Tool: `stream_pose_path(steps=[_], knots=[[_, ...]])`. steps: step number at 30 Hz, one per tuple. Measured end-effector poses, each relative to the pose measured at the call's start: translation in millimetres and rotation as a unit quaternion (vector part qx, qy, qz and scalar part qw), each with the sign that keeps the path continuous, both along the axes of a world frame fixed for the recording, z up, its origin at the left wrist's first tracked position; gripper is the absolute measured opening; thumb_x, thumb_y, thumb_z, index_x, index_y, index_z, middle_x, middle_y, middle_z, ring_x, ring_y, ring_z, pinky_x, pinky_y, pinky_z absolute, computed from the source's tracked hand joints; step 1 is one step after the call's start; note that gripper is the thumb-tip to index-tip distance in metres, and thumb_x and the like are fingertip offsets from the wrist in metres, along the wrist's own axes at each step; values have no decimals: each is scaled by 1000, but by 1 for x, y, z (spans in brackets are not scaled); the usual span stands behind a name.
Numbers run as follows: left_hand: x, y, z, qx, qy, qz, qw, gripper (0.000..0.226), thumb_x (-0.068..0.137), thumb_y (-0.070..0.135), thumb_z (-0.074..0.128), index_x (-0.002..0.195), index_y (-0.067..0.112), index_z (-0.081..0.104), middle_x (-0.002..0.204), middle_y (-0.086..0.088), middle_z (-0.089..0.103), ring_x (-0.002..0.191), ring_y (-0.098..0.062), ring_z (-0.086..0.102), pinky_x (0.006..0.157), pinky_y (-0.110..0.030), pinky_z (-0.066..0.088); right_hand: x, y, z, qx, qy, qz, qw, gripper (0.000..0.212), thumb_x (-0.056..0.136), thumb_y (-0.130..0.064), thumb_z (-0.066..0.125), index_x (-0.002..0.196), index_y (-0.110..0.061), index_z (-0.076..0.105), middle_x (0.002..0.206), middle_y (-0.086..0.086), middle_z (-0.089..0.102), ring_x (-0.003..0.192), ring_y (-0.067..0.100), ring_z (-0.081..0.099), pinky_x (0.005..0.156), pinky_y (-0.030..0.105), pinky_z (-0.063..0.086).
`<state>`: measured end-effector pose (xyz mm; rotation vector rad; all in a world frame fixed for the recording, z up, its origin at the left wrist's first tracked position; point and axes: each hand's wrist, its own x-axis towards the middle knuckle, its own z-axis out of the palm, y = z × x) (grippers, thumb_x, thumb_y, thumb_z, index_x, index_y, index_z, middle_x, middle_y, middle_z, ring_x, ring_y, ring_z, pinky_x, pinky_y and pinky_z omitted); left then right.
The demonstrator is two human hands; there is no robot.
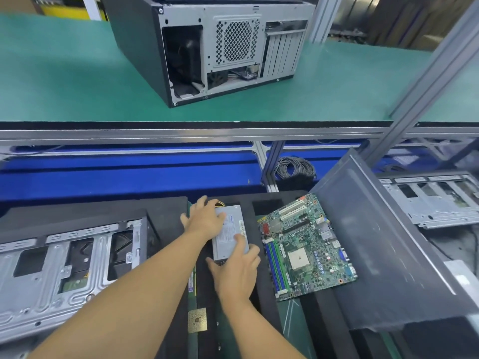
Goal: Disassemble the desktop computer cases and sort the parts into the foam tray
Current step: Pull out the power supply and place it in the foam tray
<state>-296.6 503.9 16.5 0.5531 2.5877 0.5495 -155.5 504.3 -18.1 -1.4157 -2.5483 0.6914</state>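
Both arms reach forward from the near edge, nearly straight, the left one coming in from the near-left corner. The left hand lies flat on the far-left part of the grey metal power supply box, fingers fanned wide, nothing curled round it. The right hand sits on the near end of the same box, fingers fairly straight across the top, thumb sticking out left along the near face. So both hands are spread and pressing on it, not clamped.

The box sits in a slot of the black foam tray, about mid-tray toward its far edge. Just right of it lies a green motherboard, turned a bit askew, with a grey sheet-metal side panel propped up beside it. A bare silver chassis lies at the tray's left side, and a small gold CPU chip near its near edge. A black computer case stands on the green worktop further back.
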Motion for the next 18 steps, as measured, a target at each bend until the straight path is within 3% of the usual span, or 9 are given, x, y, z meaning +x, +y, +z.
stream_pose_path(steps=[3,8,14,18], knots=[[6,-9,9,-11,-47,29,998,55,101,42,39,154,33,29,166,4,13,147,-25,21,116,-49,17,1,1,5,-23,5,9,1000,89,75,-59,77,142,-33,24,137,5,30,114,27,45,88,37,52],[16,-25,42,5,-69,48,996,42,97,30,43,138,31,53,149,-3,43,135,-31,40,109,-45,28,-10,10,18,-25,-37,20,999,104,71,-67,74,149,-29,16,139,8,33,118,30,48,87,40,50],[38,-40,75,55,-109,33,992,29,98,27,42,118,19,61,124,-5,62,118,-32,55,107,-46,39,-30,23,32,-85,-102,21,991,127,73,-58,79,158,-15,-6,148,14,34,133,36,39,95,46,47],[51,-52,74,75,-135,42,987,20,92,20,46,74,16,54,93,-20,64,98,-45,55,108,-57,38,-29,22,38,-81,-144,24,986,133,68,-61,81,158,-14,-6,146,15,34,129,38,42,89,43,49]])
